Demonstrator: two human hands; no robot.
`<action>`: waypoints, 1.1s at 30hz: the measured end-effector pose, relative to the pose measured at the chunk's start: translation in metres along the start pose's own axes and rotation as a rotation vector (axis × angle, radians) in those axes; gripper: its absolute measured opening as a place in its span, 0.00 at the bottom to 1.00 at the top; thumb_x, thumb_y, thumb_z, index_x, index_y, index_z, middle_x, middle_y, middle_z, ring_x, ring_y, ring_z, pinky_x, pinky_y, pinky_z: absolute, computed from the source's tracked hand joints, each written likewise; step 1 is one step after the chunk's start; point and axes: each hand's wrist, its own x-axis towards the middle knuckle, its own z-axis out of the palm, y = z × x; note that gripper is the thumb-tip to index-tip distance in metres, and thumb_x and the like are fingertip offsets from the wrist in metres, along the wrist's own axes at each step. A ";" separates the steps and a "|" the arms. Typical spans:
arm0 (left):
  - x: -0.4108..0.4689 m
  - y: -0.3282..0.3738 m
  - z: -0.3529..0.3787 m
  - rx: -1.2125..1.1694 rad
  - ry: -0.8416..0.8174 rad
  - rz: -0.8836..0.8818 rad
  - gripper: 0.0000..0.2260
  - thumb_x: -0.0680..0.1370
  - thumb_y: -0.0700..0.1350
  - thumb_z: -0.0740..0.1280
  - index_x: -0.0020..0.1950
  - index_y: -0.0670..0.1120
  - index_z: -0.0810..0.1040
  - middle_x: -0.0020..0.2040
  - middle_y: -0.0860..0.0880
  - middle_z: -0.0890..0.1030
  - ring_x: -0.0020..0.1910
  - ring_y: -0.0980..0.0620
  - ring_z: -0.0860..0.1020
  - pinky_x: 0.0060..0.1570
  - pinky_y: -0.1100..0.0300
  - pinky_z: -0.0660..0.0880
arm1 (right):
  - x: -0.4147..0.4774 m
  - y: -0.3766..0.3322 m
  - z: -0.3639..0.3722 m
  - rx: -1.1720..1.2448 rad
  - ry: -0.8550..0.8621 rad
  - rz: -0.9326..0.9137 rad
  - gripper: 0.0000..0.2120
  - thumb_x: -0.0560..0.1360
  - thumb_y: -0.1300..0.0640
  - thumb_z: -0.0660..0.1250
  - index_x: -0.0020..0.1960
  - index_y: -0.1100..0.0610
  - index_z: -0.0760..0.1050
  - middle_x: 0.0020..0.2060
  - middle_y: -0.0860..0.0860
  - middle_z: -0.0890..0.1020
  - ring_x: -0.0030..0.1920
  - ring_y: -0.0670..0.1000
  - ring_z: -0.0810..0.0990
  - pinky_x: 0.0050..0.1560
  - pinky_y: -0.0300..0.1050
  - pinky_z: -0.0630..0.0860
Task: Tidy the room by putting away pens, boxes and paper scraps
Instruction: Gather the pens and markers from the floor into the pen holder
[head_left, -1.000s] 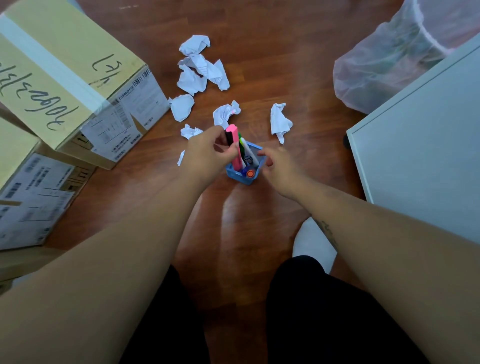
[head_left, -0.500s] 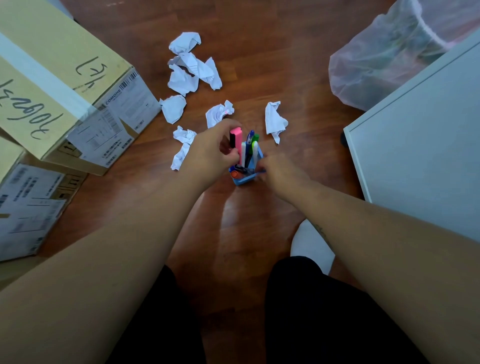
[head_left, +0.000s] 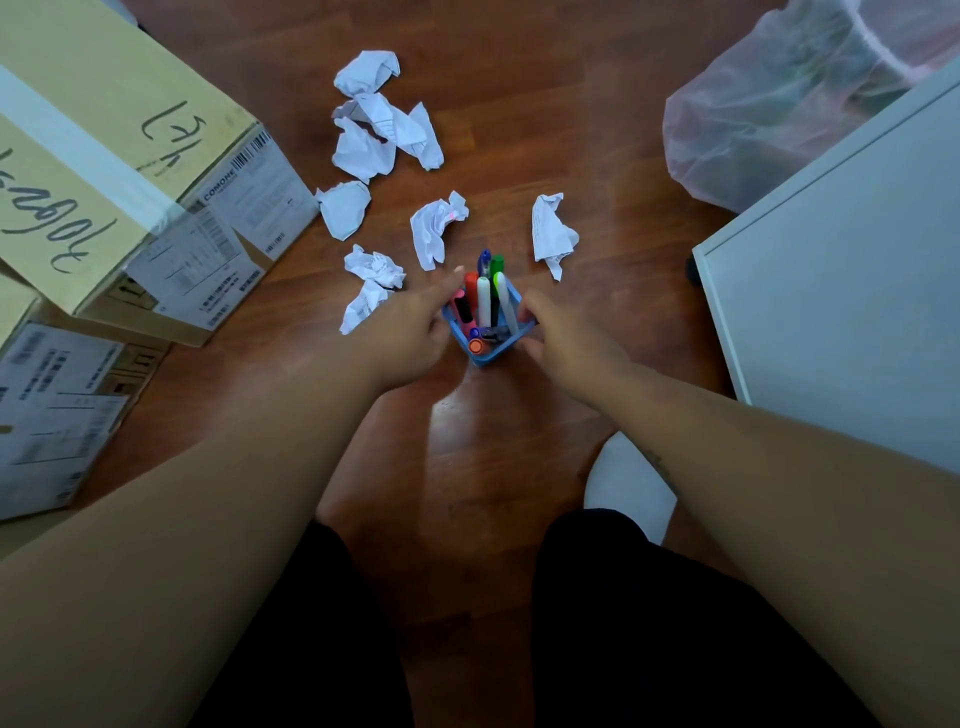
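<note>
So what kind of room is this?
Probably an office or study, though a home is possible: labelled cardboard boxes, a blue pen holder full of markers, and a bag-lined bin on a wooden floor.

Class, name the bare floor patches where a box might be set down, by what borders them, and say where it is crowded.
Bare floor lies between the pen holder and the person's legs, and between the lone scrap, the bin bag and the cabinet. Crowded: paper scraps fill the floor between the cardboard box and the holder.
</note>
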 end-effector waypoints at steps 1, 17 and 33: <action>0.001 -0.001 0.003 -0.064 -0.065 -0.030 0.31 0.80 0.41 0.63 0.81 0.51 0.54 0.57 0.49 0.73 0.48 0.53 0.74 0.48 0.64 0.69 | 0.000 0.001 0.000 0.037 0.007 0.011 0.11 0.76 0.58 0.69 0.52 0.53 0.67 0.49 0.53 0.78 0.47 0.53 0.78 0.42 0.45 0.71; 0.009 -0.009 0.013 -0.389 0.050 -0.231 0.12 0.72 0.54 0.76 0.47 0.49 0.79 0.44 0.50 0.82 0.43 0.53 0.80 0.44 0.59 0.78 | 0.001 0.001 0.001 0.415 -0.239 0.040 0.40 0.67 0.57 0.79 0.72 0.49 0.63 0.55 0.44 0.76 0.53 0.44 0.76 0.46 0.30 0.73; -0.015 -0.020 -0.011 -0.698 -0.189 -0.457 0.16 0.84 0.53 0.56 0.71 0.53 0.70 0.58 0.47 0.83 0.46 0.45 0.85 0.45 0.57 0.82 | 0.006 -0.011 0.011 0.485 -0.156 0.027 0.26 0.74 0.53 0.73 0.68 0.50 0.67 0.51 0.39 0.74 0.49 0.37 0.73 0.41 0.21 0.66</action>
